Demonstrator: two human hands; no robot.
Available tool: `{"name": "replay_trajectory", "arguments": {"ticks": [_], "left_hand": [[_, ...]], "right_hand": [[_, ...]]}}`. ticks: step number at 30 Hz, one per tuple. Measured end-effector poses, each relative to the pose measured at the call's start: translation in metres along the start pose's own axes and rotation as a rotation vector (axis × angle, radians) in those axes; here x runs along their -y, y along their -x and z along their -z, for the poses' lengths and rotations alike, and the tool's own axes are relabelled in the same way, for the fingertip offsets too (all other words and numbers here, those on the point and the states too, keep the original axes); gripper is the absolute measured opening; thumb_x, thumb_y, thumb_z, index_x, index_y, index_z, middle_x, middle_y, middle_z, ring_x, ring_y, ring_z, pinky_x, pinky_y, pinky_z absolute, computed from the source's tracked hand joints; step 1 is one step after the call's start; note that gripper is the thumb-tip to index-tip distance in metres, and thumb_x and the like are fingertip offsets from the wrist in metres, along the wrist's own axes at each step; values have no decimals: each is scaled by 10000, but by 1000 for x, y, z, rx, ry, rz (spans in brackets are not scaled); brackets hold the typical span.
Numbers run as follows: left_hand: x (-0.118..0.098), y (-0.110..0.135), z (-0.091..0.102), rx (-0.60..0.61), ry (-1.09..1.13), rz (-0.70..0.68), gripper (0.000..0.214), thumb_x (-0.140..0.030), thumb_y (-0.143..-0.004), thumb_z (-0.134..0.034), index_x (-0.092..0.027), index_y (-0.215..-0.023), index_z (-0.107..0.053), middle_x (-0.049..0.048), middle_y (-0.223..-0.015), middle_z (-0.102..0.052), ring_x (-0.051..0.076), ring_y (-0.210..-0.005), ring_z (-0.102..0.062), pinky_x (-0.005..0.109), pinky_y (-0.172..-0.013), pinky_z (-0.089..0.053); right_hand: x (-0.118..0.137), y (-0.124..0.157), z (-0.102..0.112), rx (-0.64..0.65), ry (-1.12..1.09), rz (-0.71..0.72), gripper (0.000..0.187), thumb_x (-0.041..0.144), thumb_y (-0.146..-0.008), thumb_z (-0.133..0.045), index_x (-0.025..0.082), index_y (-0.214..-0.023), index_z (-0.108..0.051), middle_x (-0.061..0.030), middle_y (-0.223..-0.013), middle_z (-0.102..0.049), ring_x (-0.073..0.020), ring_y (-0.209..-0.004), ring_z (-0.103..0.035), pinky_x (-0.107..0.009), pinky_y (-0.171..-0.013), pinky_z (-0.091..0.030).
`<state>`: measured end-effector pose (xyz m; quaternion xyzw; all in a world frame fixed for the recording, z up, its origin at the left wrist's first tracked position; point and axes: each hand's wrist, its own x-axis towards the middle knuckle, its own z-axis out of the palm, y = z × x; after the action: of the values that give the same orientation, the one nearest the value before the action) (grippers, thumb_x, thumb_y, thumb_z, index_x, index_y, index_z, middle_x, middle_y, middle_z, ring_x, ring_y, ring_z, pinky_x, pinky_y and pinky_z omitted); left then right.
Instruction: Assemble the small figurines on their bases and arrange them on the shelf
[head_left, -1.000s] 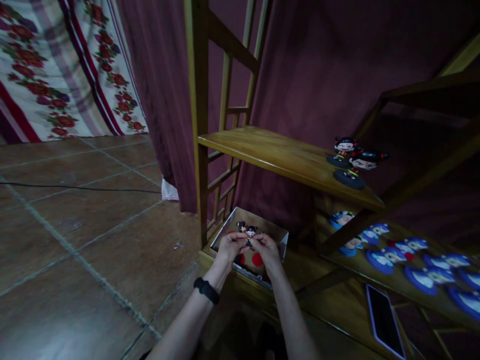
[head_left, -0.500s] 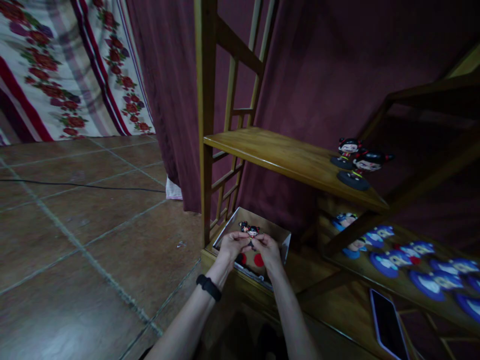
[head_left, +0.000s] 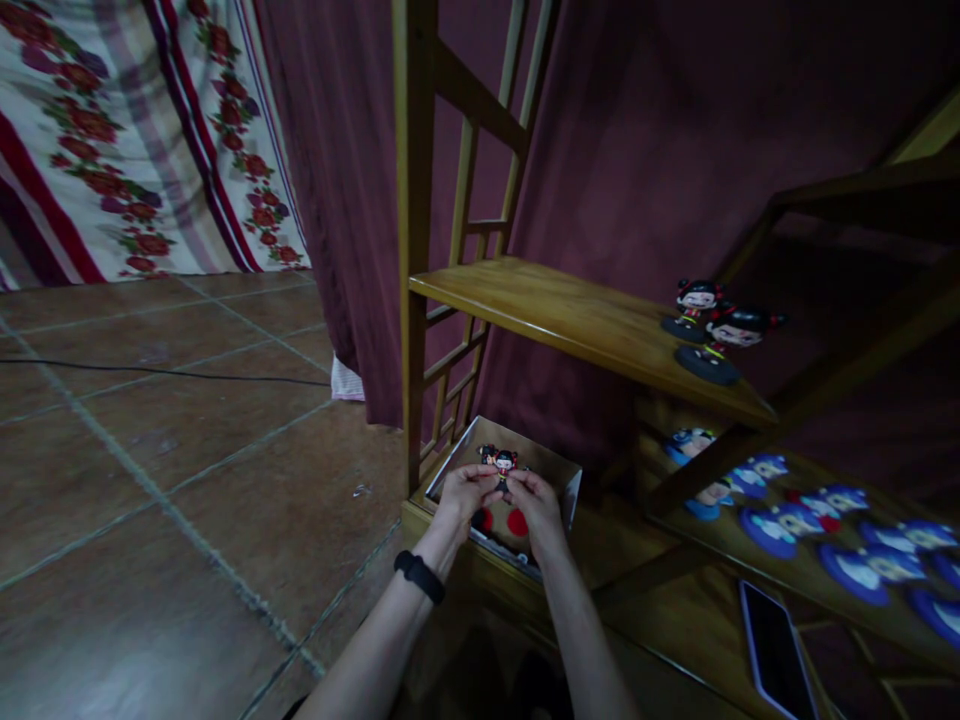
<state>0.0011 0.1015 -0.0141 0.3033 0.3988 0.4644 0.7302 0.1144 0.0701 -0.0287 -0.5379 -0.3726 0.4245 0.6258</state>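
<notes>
My left hand (head_left: pixel 463 494) and my right hand (head_left: pixel 534 500) meet over an open cardboard box (head_left: pixel 566 478) on the bottom shelf. Both pinch a small figurine (head_left: pixel 504 464) with black hair and a red outfit, held upright between the fingertips. A black band sits on my left wrist. Red round pieces (head_left: pixel 516 521) lie in the box below my hands. Two like figurines on dark round bases (head_left: pixel 709 325) stand at the right end of the middle wooden shelf (head_left: pixel 570 315).
Several blue figurines (head_left: pixel 780 505) lie on a lower shelf at the right, with a phone (head_left: pixel 774 650) below them. A dark red curtain hangs behind the wooden rack. Tiled floor with a black cable (head_left: pixel 150 372) spreads to the left.
The view has shifted slightly to the left. My hands have stayed together on the figurine over the box.
</notes>
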Motion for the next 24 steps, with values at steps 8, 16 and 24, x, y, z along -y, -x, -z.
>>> {"name": "replay_trajectory", "arguments": {"ticks": [8, 16, 24], "left_hand": [[-4, 2, 2, 28, -21, 43, 199, -119, -567, -772, -94, -737, -671, 82, -709, -689, 130, -590, -640, 232, -580, -528], [0, 2, 0, -13, 21, 7, 188, -115, -536, -785, -104, -678, -661, 52, -646, -675, 118, -562, -624, 255, -598, -534], [-3, 1, -1, 10, 65, 110, 121, -42, -627, -705, -107, -726, -681, 62, -721, -693, 119, -622, -637, 236, -620, -548]], "right_hand": [[1, 0, -3, -22, -12, -23, 222, 382, -595, -674, 187, -694, -634, -13, -709, -628, -169, -690, -581, -307, -637, -509], [-14, -6, -2, -66, 204, 114, 147, 341, -659, -591, 199, -683, -619, 6, -690, -625, -158, -679, -563, -269, -645, -455], [4, 5, -3, -83, 273, 156, 106, 309, -695, -555, 211, -689, -597, 16, -665, -612, -154, -651, -551, -257, -646, -425]]}}
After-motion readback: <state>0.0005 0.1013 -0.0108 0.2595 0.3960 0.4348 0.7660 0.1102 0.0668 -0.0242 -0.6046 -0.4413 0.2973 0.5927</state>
